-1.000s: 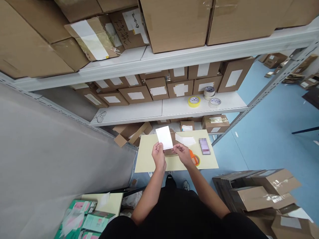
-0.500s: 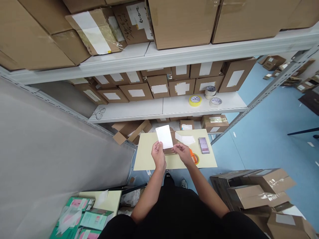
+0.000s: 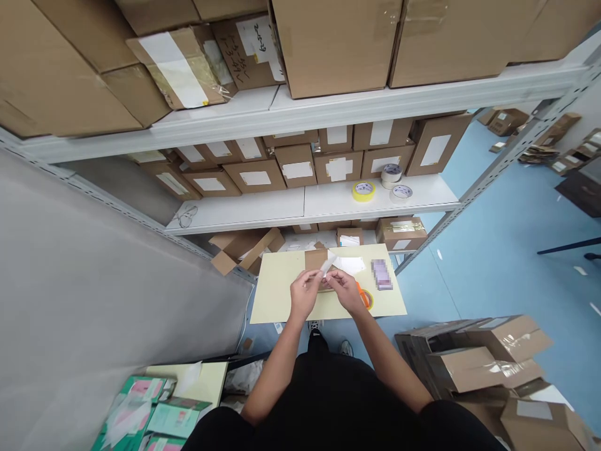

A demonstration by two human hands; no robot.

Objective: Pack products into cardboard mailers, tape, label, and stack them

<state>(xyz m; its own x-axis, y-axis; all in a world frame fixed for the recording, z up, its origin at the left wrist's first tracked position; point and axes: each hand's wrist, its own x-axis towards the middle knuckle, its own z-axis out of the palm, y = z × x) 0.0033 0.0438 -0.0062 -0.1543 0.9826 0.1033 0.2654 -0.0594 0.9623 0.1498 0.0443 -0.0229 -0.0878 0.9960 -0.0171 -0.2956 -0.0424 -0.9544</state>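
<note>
Above the small cream table, a white paper label is turned nearly edge-on to me, so its face is mostly hidden. My left hand pinches it from the left. The fingertips of my right hand are closed at its lower edge, close against the left fingers. Partly covered by my hands, a brown cardboard box lies on the table. Beside my right wrist is an orange tape dispenser with a roll of tape. More white labels lie just beyond my right hand.
A blurred purple stack lies on the table's right side. Ahead, shelving holds labelled cartons and tape rolls, including a yellow roll. Open cartons stand at lower right, green packages at lower left. A grey wall runs along the left.
The label has turned from facing me to nearly edge-on. My left hand has shifted right and come up against my right hand. The view has moved slightly.
</note>
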